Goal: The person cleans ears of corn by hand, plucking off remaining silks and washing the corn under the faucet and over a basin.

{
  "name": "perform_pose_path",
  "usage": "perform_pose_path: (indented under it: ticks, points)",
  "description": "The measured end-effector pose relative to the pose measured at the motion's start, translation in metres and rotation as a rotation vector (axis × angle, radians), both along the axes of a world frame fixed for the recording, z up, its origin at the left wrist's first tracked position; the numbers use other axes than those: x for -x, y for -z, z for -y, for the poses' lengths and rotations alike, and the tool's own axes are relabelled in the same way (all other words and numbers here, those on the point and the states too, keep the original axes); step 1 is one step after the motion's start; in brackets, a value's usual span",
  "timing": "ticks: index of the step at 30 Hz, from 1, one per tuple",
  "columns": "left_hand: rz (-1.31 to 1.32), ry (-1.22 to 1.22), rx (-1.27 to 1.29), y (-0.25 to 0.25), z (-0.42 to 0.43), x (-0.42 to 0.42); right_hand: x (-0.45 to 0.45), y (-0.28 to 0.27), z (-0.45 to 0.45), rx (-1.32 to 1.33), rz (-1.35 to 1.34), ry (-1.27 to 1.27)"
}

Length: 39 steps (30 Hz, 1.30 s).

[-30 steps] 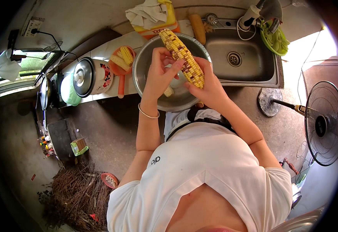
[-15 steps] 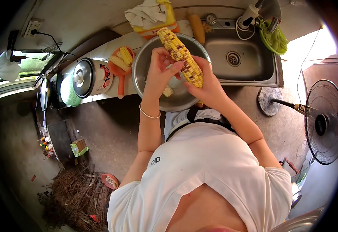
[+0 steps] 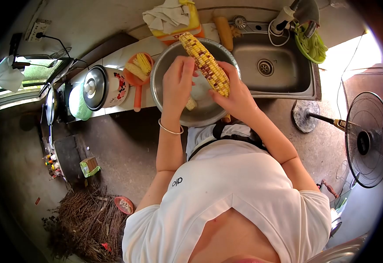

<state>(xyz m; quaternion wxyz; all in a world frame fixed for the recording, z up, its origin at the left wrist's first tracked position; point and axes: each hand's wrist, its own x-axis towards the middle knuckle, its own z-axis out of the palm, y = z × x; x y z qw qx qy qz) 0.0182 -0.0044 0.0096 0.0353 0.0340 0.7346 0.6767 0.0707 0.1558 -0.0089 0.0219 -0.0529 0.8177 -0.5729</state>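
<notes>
My right hand (image 3: pixel 236 91) grips the lower end of a yellow and purple corn cob (image 3: pixel 204 63), which is tilted with its upper end to the left. Just left of the cob is my left hand (image 3: pixel 177 83), a bracelet (image 3: pixel 170 127) on its wrist. Its fingers are bent together beside the kernels, and whatever they pinch is hidden. Beneath both hands sits a large metal basin (image 3: pixel 157 72). A pale piece of corn (image 3: pixel 191 104) lies inside it, partly covered by my left hand.
Left of the basin, an orange strainer (image 3: pixel 137 98) holds corn pieces. A lidded pot (image 3: pixel 96 87) stands further left. The sink (image 3: pixel 283 72) is at the right, with a green basket (image 3: pixel 316 50) of leaves at its corner. A fan (image 3: pixel 367 140) stands right.
My left hand has turned and drawn its thumb back from the cob, shifting slightly left. The cob has rotated a little in my right hand, which keeps its grip.
</notes>
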Motion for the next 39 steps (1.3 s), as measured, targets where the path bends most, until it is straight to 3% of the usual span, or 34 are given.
perform_pose_path:
  ticks: [2, 6, 13, 15, 17, 19, 21, 22, 24, 26, 28, 29, 31, 32, 34, 35, 36, 38, 39]
  points:
    - [-0.185, -0.024, 0.459, -0.004, 0.001, -0.004, -0.001, 0.004, 0.0, -0.038, -0.051, 0.007]
    - [-0.227, -0.105, 0.646, -0.007, -0.009, -0.005, -0.003, 0.011, 0.007, -0.219, -0.243, 0.04]
    - [-0.254, -0.102, 0.491, 0.017, -0.007, 0.002, 0.0, 0.014, 0.006, -0.265, -0.297, 0.035]
    - [-0.283, -0.11, 0.476, 0.019, -0.007, 0.003, 0.003, 0.013, 0.005, -0.109, -0.222, 0.057]
    - [-0.152, -0.062, 0.125, 0.019, -0.007, 0.005, 0.008, 0.029, 0.003, 0.035, -0.219, 0.037]
    - [-0.136, -0.064, 0.004, 0.03, 0.002, 0.015, 0.009, 0.027, 0.0, 0.178, -0.217, 0.019]
    - [-0.054, -0.072, -0.127, 0.056, 0.012, 0.03, 0.003, 0.006, -0.007, 0.531, 0.281, -0.078]
    - [-0.053, -0.07, -0.13, 0.081, 0.013, 0.039, 0.002, 0.001, -0.009, 0.529, 0.281, -0.076]
    - [0.015, -0.125, 0.111, 0.147, 0.019, 0.053, 0.0, -0.005, -0.009, 0.721, 0.344, -0.112]
    - [-0.19, -0.049, 0.684, 0.226, 0.031, 0.051, 0.001, -0.004, -0.011, 0.805, 0.369, -0.131]
    - [-0.045, 0.298, 1.0, 0.28, 0.038, 0.038, 0.0, -0.003, -0.013, 0.888, 0.396, -0.144]
    - [-0.043, 0.303, 0.999, 0.277, 0.034, 0.031, 0.0, -0.004, -0.013, 0.925, 0.405, -0.146]
    - [0.008, 0.516, 1.33, 0.268, 0.027, 0.016, -0.001, -0.003, -0.013, 0.96, 0.413, -0.146]
    - [0.004, 0.52, 1.328, 0.264, 0.026, 0.02, -0.001, -0.002, -0.014, 0.981, 0.415, -0.147]
    - [-0.257, 0.36, 1.17, 0.249, 0.029, 0.03, 0.0, -0.001, -0.015, 1.002, 0.416, -0.142]
    - [-0.132, 0.271, 0.993, 0.232, 0.031, 0.038, 0.0, -0.002, -0.015, 0.992, 0.413, -0.137]
    - [-0.009, 0.18, 0.815, 0.181, 0.026, 0.047, 0.0, -0.001, -0.014, 0.982, 0.411, -0.134]
    - [-0.176, -0.043, 0.359, 0.123, 0.031, 0.045, 0.001, -0.001, -0.012, 0.964, 0.419, -0.123]
    - [-0.179, -0.049, 0.362, 0.085, 0.026, 0.038, 0.003, 0.0, -0.011, 0.942, 0.421, -0.109]
